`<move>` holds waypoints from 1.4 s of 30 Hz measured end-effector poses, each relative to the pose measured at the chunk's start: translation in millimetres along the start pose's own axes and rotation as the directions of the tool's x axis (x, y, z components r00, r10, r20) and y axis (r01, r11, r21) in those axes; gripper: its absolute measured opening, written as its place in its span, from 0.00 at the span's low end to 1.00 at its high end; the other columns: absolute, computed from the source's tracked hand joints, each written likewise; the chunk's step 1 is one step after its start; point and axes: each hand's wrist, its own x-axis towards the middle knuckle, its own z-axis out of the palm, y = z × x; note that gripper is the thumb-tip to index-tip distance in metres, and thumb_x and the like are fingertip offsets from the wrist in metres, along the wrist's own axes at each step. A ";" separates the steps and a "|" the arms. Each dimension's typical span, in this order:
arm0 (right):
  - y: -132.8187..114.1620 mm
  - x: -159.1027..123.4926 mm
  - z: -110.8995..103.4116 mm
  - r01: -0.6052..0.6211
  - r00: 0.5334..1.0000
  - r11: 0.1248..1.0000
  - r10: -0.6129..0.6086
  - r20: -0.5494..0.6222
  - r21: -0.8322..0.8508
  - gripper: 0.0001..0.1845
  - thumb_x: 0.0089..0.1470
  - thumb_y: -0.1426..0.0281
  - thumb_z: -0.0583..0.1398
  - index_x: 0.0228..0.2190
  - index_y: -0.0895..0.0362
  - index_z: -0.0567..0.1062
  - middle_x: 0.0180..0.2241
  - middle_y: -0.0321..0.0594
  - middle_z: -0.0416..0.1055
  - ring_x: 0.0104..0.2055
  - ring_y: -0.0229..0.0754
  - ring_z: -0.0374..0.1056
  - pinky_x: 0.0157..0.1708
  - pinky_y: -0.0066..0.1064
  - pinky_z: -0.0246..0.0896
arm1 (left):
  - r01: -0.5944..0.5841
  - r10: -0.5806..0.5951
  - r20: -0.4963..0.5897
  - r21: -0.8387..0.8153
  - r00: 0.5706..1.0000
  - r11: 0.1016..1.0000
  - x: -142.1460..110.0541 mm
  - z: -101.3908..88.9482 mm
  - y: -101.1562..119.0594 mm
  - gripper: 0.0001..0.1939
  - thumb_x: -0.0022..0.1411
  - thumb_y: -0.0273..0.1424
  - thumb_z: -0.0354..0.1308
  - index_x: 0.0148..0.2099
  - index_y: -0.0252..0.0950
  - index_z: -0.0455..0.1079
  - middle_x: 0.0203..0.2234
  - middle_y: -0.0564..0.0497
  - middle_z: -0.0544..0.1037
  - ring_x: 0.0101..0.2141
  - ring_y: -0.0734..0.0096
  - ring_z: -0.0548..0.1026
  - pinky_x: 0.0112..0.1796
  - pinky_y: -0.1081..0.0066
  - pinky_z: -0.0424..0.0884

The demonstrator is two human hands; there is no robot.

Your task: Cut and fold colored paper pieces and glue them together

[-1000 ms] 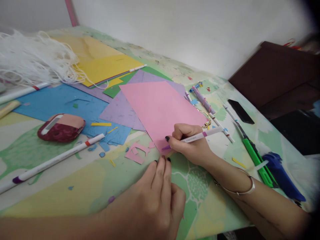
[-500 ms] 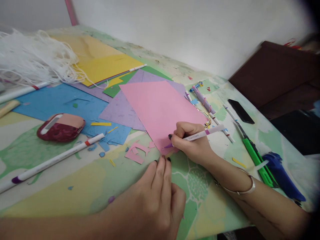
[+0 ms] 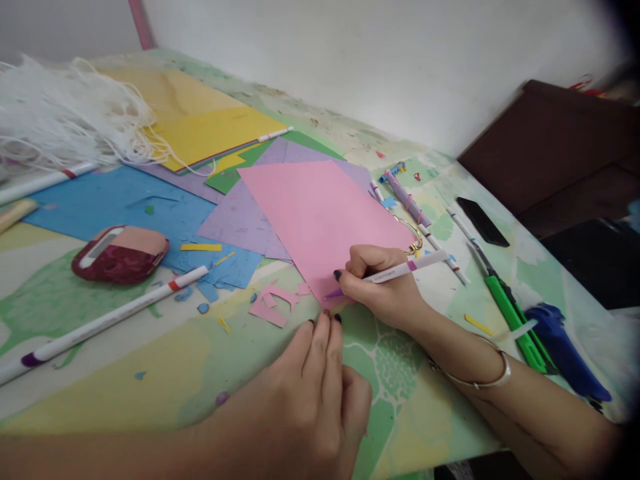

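Observation:
Pinched in my right hand (image 3: 383, 283) is a white felt-tip pen (image 3: 393, 272) with a purple band; its purple tip meets the near corner of a pink sheet of paper (image 3: 320, 213). My left hand (image 3: 320, 393) lies with fingers stretched forward, fingertips at that same corner, gripping nothing visible. Just left of the corner are pink paper offcuts (image 3: 274, 305). Under the pink sheet lie purple sheets (image 3: 235, 213), with a green sheet (image 3: 313, 147) behind. Any mark at the pen tip is too small to make out.
On the left are white string (image 3: 75, 113), a blue sheet (image 3: 115, 200), a maroon case (image 3: 120, 253) and a long white pen (image 3: 110, 320). Yellow sheets (image 3: 220, 130) lie behind. To the right are a green cutter knife (image 3: 517, 320), a blue tool (image 3: 565, 350) and a black phone (image 3: 483, 220).
Almost nothing differs. My right hand and the pen have shifted very slightly left; the left hand stays in place at the corner.

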 end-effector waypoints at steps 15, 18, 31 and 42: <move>-1.7 0.2 0.2 0.020 1.000 1.000 -0.020 0.001 -0.024 0.19 0.45 0.79 0.58 0.15 0.56 0.52 0.16 0.26 0.45 0.19 0.29 0.43 0.18 0.26 0.37 | 0.002 -0.002 -0.015 0.034 1.000 0.999 -0.6 1.0 -0.4 0.13 0.59 0.24 0.41 0.37 0.27 0.68 0.37 0.30 0.78 0.42 0.47 0.76 0.41 0.54 0.73; -1.1 -0.4 0.1 0.020 1.000 1.000 -0.020 0.000 -0.021 0.19 0.44 0.80 0.57 0.16 0.56 0.51 0.16 0.26 0.45 0.19 0.29 0.43 0.19 0.26 0.37 | -0.009 0.009 -0.014 0.044 1.000 0.999 0.1 1.3 -1.0 0.14 0.59 0.25 0.41 0.37 0.27 0.68 0.37 0.31 0.78 0.42 0.48 0.76 0.40 0.55 0.73; 0.6 0.5 0.3 0.013 1.000 1.000 -0.013 -0.022 0.005 0.18 0.43 0.80 0.56 0.16 0.56 0.51 0.16 0.26 0.45 0.19 0.29 0.43 0.19 0.27 0.36 | 0.000 0.001 -0.032 0.025 0.999 1.000 -1.6 2.5 -0.5 0.14 0.59 0.23 0.41 0.37 0.26 0.68 0.38 0.29 0.78 0.42 0.46 0.76 0.39 0.53 0.74; -0.5 -0.2 -0.2 0.011 1.000 1.000 -0.011 -0.009 -0.023 0.19 0.44 0.80 0.56 0.16 0.56 0.51 0.16 0.27 0.45 0.19 0.29 0.44 0.19 0.27 0.37 | -0.007 0.008 -0.031 0.027 0.999 1.000 -1.8 1.5 -0.2 0.14 0.59 0.24 0.41 0.38 0.26 0.68 0.38 0.30 0.78 0.42 0.48 0.76 0.40 0.54 0.74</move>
